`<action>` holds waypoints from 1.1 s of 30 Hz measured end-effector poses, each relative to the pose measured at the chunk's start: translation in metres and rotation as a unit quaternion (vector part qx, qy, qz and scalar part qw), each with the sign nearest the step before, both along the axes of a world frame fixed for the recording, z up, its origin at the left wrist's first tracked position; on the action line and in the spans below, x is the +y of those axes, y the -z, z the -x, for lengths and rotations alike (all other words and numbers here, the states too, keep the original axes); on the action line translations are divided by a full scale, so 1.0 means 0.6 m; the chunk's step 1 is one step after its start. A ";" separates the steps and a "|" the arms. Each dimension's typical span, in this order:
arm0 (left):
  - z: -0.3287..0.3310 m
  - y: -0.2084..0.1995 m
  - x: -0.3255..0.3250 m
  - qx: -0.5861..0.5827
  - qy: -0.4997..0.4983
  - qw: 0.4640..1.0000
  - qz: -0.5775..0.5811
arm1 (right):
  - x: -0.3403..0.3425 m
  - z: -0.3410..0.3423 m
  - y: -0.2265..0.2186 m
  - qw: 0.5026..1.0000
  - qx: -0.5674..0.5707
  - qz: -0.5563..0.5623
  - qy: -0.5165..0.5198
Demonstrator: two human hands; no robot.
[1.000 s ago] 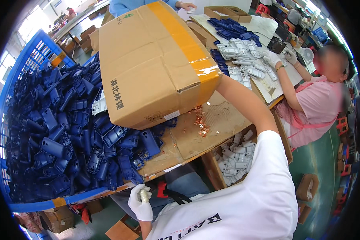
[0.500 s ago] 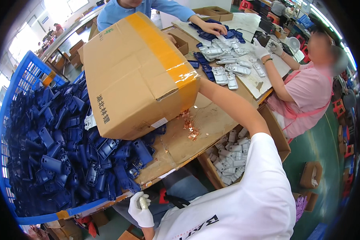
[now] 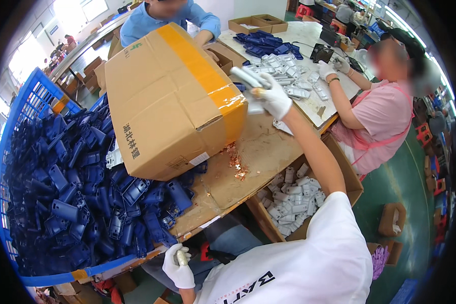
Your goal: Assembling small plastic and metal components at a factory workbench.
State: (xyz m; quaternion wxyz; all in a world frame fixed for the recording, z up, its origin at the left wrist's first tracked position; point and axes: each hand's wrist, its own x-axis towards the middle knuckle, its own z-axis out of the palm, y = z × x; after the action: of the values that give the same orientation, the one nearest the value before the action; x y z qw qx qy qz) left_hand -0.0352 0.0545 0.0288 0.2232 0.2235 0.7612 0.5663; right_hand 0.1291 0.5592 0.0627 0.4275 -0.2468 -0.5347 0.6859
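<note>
the gloved right hand [image 3: 273, 96] holds pale plastic parts [image 3: 248, 78] beside the tilted cardboard box [image 3: 172, 96], while the left hand [image 3: 178, 261] grips 1 small pale piece [image 3: 180, 257] below the desk [image 3: 258, 152].

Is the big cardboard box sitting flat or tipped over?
Tipped. The cardboard box leans on one lower edge over the blue plastic parts, its taped face slanting upward. The right hand, in a white glove, is at its upper corner.

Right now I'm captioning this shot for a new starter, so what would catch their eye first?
First, the big cardboard box with an orange tape stripe, tilted at the centre over a heap of dark blue plastic housings filling the blue crate on the left. Beside the box, the gloved right hand holds a pale plastic part aloft, while the gloved left hand is closed around a small pale object below the table edge.
</note>
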 end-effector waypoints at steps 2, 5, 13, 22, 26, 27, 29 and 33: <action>0.005 -0.001 -0.006 0.007 -0.006 1.000 0.009 | -0.031 -0.042 -0.027 0.995 0.004 -0.068 0.079; 0.012 0.003 -0.016 -0.001 -0.005 1.000 0.002 | -0.071 -0.094 -0.078 0.978 0.017 -0.156 0.139; 0.015 -0.009 -0.016 0.026 0.074 0.997 -0.009 | -0.281 0.034 -0.245 0.974 0.000 -0.223 -0.037; 0.003 -0.010 -0.113 0.071 0.012 0.997 -0.015 | -0.371 0.459 -0.276 0.868 -0.213 -0.399 -0.206; 0.006 -0.008 -0.157 0.051 -0.039 0.997 -0.045 | -0.340 0.592 -0.227 0.792 -0.295 -0.407 -0.348; 0.007 -0.006 -0.169 0.060 -0.052 0.996 -0.032 | -0.357 0.601 -0.227 0.736 -0.382 -0.476 -0.292; 0.012 0.005 -0.190 0.068 -0.076 0.995 -0.024 | -0.381 0.611 -0.228 0.676 -0.499 -0.478 -0.255; 0.023 0.013 -0.215 0.072 -0.082 0.994 -0.015 | -0.381 0.612 -0.209 0.643 -0.545 -0.511 -0.172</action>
State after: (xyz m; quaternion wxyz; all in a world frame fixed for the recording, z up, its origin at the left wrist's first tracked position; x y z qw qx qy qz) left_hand -0.0491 -0.0743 0.0208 0.1169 0.2041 0.7826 0.5764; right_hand -0.2379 0.3306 0.1883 -0.0087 -0.2215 -0.9692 0.1070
